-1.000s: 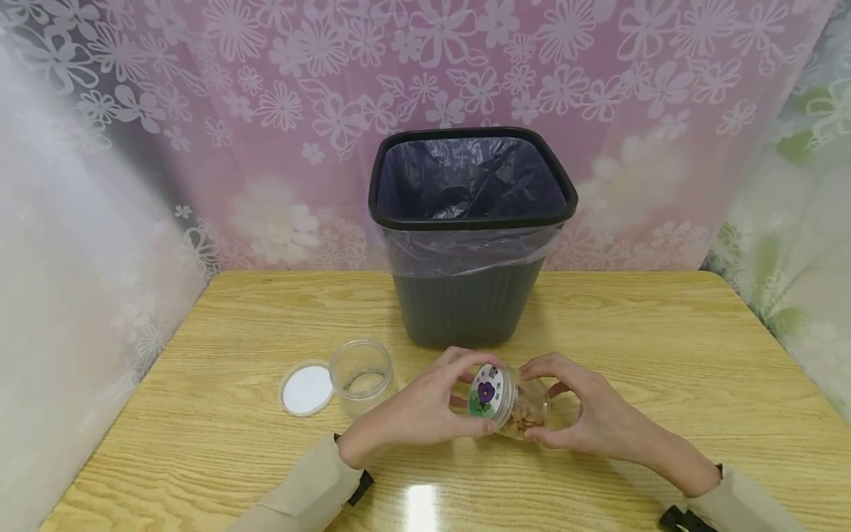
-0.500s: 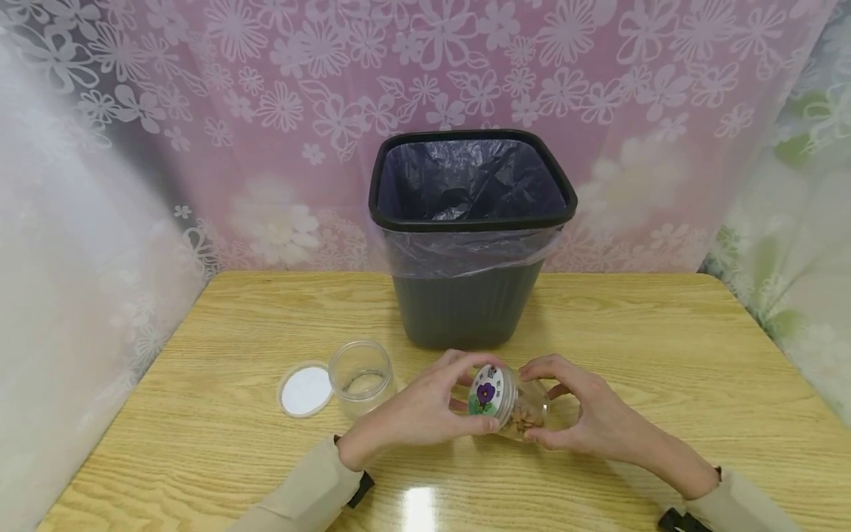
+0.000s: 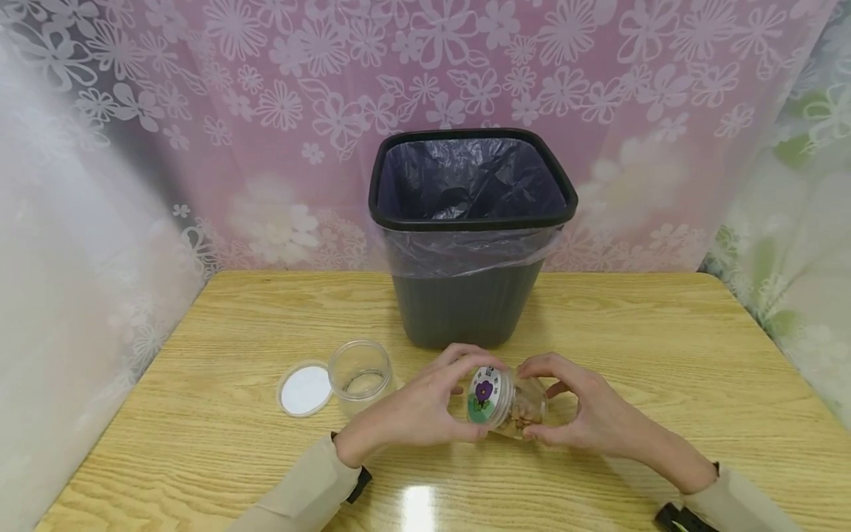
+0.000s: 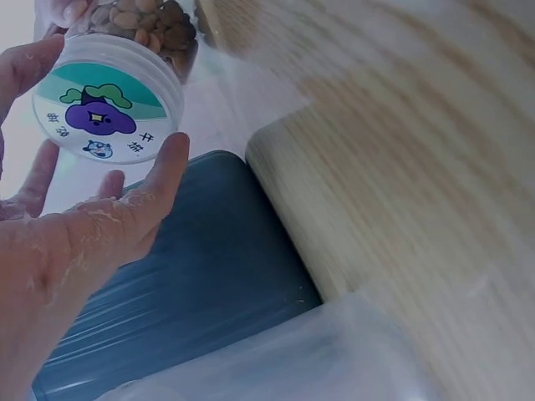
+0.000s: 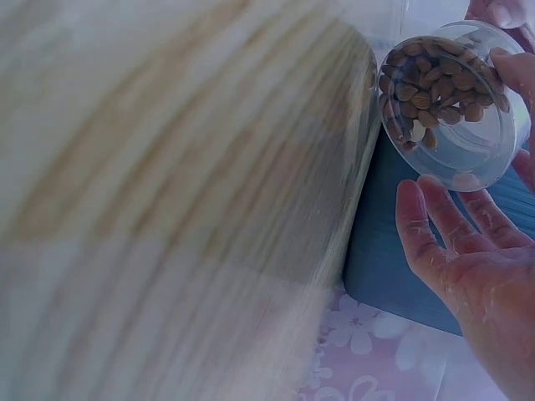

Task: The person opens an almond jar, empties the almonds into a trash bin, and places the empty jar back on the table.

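A clear plastic jar (image 3: 528,406) partly filled with almonds (image 5: 430,88) lies tipped on its side between my two hands. Its lid (image 3: 482,395), with a purple cartoon on a white and green label, faces left. My left hand (image 3: 425,403) holds the lid at its edge, thumb below and fingers above. From the other side my right hand (image 3: 595,406) grips the jar's body near its base, thumb and fingers spread round it. Left of my left hand stands a second clear jar (image 3: 361,369), uncapped, partly hidden by the forearm. A white round lid (image 3: 306,390) lies beside it.
Behind the hands a dark trash bin (image 3: 465,307) stands on the wooden table (image 3: 631,325), lined with a translucent bag (image 3: 465,251). A pink floral curtain (image 3: 299,111) hangs behind the table, with pale floral sheets at both sides.
The almond jar's lid and its label have turned slightly. My left fingers and thumb have shifted a little left along with the jar; the right hand keeps its grip.
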Available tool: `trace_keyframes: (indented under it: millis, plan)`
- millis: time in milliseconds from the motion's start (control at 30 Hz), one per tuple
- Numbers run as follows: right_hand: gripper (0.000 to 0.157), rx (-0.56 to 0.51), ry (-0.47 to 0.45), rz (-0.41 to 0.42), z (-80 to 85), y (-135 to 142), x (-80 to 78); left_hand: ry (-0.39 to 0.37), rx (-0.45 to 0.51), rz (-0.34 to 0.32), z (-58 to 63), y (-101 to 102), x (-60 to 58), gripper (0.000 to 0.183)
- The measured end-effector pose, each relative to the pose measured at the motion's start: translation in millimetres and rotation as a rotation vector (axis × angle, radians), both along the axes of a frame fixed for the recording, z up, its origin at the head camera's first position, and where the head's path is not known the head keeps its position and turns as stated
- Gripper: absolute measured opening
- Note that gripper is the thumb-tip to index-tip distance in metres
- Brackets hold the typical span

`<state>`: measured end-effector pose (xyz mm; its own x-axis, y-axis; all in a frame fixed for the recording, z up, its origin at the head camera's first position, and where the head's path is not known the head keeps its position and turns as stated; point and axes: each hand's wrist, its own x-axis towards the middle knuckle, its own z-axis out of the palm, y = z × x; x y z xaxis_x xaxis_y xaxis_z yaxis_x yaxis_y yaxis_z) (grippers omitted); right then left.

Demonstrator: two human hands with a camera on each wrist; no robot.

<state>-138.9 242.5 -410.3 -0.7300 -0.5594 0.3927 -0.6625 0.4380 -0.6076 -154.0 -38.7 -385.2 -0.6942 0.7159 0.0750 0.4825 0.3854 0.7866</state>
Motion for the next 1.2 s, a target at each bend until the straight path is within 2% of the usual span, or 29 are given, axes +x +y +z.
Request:
trace_keyframes:
  millis: [233,500,1200]
  plan:
    - [0.07,-0.015,0.002,0.015,1.8,-0.1,-0.9,0.077,-0.002,-0.025,-2.0,0.4,-1.4,0.075]
    - [0.07,-0.024,0.0,0.026,1.3,-0.4,-2.0,-0.013,0.058,-0.041,-3.8,1.0,-2.5,0.075]
    - [0.069,-0.021,-0.027,0.022,2.0,0.1,-1.8,-0.119,0.06,-0.003,-4.2,0.4,-4.1,0.076]
